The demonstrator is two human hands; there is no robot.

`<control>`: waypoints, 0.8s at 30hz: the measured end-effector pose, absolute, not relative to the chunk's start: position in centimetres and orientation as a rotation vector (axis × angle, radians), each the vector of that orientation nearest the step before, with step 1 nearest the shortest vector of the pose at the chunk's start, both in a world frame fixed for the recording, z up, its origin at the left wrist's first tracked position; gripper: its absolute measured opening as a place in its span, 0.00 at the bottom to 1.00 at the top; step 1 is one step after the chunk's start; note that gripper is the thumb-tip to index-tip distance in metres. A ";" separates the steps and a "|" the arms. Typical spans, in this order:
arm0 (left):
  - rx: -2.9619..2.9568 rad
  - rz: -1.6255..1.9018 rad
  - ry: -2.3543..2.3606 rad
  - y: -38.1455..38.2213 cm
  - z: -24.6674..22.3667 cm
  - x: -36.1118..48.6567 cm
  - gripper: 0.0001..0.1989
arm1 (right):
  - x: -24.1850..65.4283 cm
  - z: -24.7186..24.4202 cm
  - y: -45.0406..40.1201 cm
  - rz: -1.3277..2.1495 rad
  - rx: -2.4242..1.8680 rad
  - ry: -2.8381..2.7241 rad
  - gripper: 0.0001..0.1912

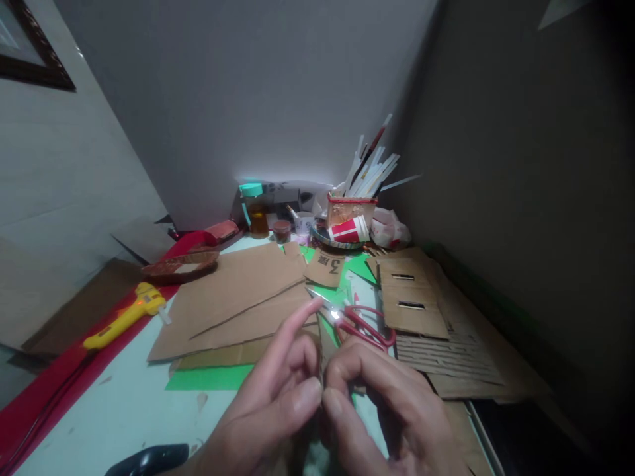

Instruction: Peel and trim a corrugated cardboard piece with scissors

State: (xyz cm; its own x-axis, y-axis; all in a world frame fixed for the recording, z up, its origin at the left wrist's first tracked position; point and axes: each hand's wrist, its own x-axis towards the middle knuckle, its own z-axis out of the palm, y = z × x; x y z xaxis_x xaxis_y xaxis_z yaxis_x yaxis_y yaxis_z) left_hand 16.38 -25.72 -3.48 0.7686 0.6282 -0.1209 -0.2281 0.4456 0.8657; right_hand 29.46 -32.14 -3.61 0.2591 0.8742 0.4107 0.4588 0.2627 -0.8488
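Observation:
A small piece of cardboard (327, 345) is between my hands, turned nearly edge-on and partly covered by the fingers. My left hand (278, 390) pinches its near edge with the thumb, the index finger stretched up along it. From the other side, my right hand (387, 403) grips the same piece between thumb and bent index finger. Just beyond the knuckles lie scissors (354, 320) with red handles, blades parted slightly and pointing up-left. Large flat cardboard sheets (238, 297) spread out ahead of my left hand. A printed cardboard scrap (325, 266) rests behind the scissors.
On the left sits a yellow hot glue gun (126, 317), near a woven tray (181, 266). Slotted cardboard (414, 297) is stacked at right. At the back stand a jar with a turquoise lid (256, 211), a basket of sticks (352, 208) and a tipped paper cup (350, 229).

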 end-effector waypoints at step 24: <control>1.272 0.761 0.756 -24.3 -0.9 16.0 0.22 | 31.9 -3.0 -31.0 0.829 -1.356 -1.112 0.10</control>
State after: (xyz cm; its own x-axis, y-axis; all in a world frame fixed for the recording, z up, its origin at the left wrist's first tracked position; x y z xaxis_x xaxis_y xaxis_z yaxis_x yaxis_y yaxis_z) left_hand 16.00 -24.32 -0.91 0.5457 0.8351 -0.0697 -0.0759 0.1321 0.9883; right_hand 31.86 -31.00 -3.03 0.3044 0.9439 0.1281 0.1466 0.0865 -0.9854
